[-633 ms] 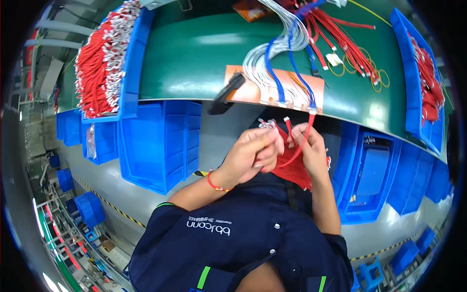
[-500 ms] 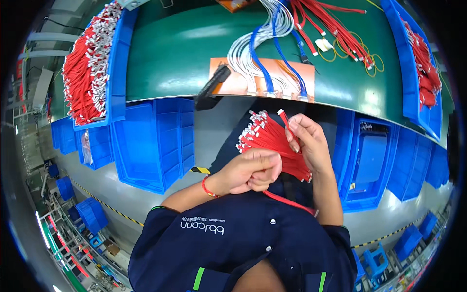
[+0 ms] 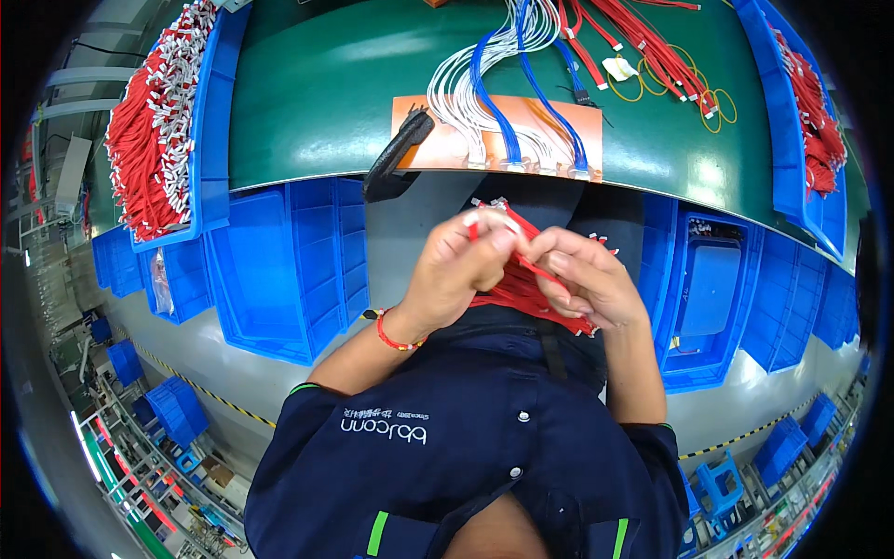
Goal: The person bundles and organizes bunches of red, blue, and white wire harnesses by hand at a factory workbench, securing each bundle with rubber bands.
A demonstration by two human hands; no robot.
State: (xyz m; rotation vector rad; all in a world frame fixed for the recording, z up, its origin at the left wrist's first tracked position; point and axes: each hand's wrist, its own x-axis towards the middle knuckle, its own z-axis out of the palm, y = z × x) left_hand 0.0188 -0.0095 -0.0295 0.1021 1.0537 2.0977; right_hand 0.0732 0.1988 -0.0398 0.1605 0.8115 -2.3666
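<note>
The left hand [image 3: 456, 265] is nearly closed, thumb tip against forefinger, pinching a thin red cable [image 3: 538, 270] near its end. The right hand [image 3: 587, 275] is just beside it at 3 o'clock, fingers curled, thumb and forefinger also nipped on red cable; the fingers hide whether it is one length throughout. The cable is at the dial's centre — above the lap, with a pile [image 3: 521, 296] of red cables under and behind the hands, some white ends showing past the fingers.

From the hands, a copper-coloured board [image 3: 428, 107] lies at 12 o'clock on the near edge of the green table [image 3: 326, 102]. White wires [image 3: 452, 79] and blue wires [image 3: 489, 102] run onto it from beyond. A black tool [image 3: 399, 158] at 10 overlaps the board's left end and juts past the edge. Red leads [image 3: 643, 47] lie at 1, with yellow loops [image 3: 722, 107] at 2. Blue bins filled with red cables stand at 10 [image 3: 213, 140] and 2 [image 3: 787, 154] — more blue tubs sit below the table at 9 [image 3: 270, 270] and 3 [image 3: 712, 289].
</note>
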